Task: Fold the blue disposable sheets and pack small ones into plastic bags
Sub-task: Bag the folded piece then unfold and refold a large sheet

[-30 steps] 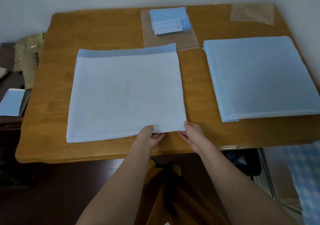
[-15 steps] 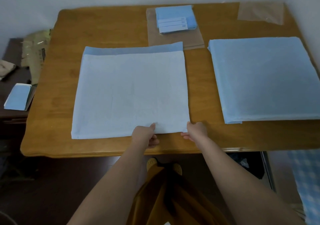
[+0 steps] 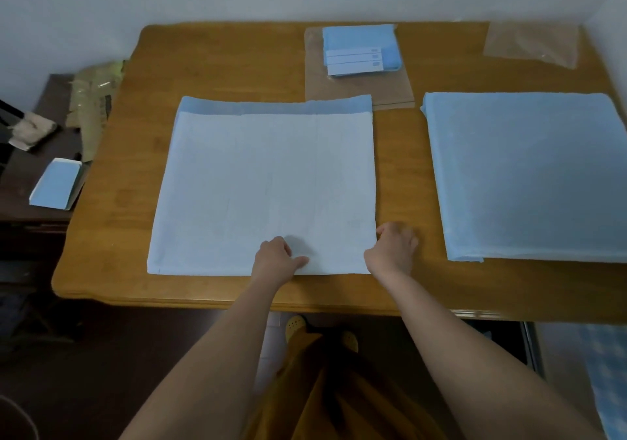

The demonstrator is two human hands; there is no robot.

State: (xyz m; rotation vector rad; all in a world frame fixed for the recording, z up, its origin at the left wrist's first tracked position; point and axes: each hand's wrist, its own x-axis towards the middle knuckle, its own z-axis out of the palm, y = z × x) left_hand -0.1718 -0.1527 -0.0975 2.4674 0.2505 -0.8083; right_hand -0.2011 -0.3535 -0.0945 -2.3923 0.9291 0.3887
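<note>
Both hands are down at the near edge of the folded sheet. The left hand sits on top of it with the thumb pressed flat and fingers curled under, though I can't tell if it's really gripping. The right hand has its fingers curled at the near right corner, pinching the edge as far as I can see. The sheet lies flat mid-table (darker blue strip showing along the far side). Just right, apart from it, is the stack of unfolded sheets. Behind it, small folded sheets lie on a plastic bag; another bag is in the far right corner.
</note>
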